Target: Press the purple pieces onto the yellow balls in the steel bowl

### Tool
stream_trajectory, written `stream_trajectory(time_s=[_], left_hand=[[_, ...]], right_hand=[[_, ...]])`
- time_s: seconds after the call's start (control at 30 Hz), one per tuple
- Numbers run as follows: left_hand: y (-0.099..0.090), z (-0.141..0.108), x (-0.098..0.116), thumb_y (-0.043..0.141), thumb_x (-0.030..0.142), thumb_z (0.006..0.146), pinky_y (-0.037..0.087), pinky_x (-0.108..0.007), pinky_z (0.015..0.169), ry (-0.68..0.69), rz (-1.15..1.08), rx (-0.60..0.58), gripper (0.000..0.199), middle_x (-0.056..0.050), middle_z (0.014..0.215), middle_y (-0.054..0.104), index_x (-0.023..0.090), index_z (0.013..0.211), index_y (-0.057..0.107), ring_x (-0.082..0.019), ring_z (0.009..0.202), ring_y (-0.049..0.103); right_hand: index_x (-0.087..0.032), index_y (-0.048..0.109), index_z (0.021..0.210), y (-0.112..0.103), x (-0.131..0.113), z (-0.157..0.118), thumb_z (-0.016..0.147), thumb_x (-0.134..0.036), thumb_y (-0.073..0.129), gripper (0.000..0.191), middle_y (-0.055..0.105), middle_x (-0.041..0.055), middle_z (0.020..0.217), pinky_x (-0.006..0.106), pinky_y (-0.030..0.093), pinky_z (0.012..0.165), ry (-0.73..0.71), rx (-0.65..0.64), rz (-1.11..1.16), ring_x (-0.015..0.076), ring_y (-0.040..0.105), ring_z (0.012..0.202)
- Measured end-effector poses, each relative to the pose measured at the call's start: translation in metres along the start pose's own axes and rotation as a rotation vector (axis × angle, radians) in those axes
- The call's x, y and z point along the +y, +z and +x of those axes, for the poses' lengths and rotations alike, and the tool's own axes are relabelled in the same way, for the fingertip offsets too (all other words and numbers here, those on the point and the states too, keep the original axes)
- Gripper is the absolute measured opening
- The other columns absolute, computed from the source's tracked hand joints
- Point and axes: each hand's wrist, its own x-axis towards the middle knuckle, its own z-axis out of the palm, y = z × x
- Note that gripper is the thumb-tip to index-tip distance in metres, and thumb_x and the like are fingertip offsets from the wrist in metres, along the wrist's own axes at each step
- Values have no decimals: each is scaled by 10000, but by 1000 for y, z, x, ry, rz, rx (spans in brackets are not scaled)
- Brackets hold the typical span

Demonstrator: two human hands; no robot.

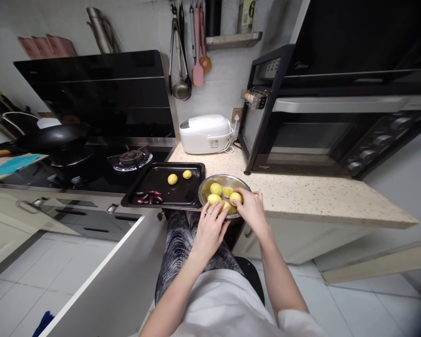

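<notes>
A round metal bowl [202, 186] holds several round yellow lemon-like fruits [216, 188], close in front of me. My right hand [251, 209] reaches in from the right, with its fingers closed around one yellow fruit [236, 198] by the bowl's right side. Over the near rim lies my left hand [212, 230], with a ring on one finger. Its fingers are apart, and their tips touch the fruits at the front. Left of the bowl is a black baking tray [154, 180]. It bears two more yellow fruits [172, 179] and a cluster of small dark-red, elongated pieces [150, 197].
A white appliance [206, 134] stands against the wall behind the bowl. To the right is a large oven [312, 140] on the speckled counter [301, 194]. A gas burner [131, 158] and a black wok [56, 140] are at left. Below the tray, a cabinet door [119, 271] stands ajar.
</notes>
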Motion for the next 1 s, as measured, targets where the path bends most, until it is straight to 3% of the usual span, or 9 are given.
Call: stream_trajectory(time_s=[0.2,0.5,0.7,0.83,1.0], left_hand=[[-2,-1,2,541,186,1018,401,-577,1237,-8,-12,-8,436,-140,1459,622,213,1453,536,-275,1382,582],[-7,-3,0,555,190,1014,371,-593,1258,5,-46,-27,471,-148,1490,597,196,1483,508,-275,1440,529],[-16,-6,-8,597,305,1026,367,-557,1271,-11,-242,37,457,-109,1484,602,253,1473,520,-262,1478,485],[-31,2,-37,547,291,1047,423,-502,1236,-157,-272,132,367,-103,1490,585,267,1412,577,-256,1466,492],[-54,31,-113,502,229,1033,419,-473,1223,-389,-17,181,349,-152,1453,577,189,1365,600,-275,1412,523]], right_hand=[[-193,692,1070,0,0,1,860,-147,533,268,780,119,1079,512,354,1056,1,69,37,295,693,1024],[-211,651,943,-4,-4,-4,865,-171,564,123,729,105,966,429,471,893,41,151,50,290,652,924],[-194,709,1006,-6,-1,-15,961,-261,514,211,761,123,1016,459,496,925,16,176,135,294,675,953],[-179,737,1133,-7,1,-26,1043,-387,444,371,762,149,1175,520,461,1047,-48,171,130,305,683,1074],[-145,719,1243,-6,1,-37,1086,-454,354,503,722,175,1308,552,402,1129,-68,118,91,321,644,1250]])
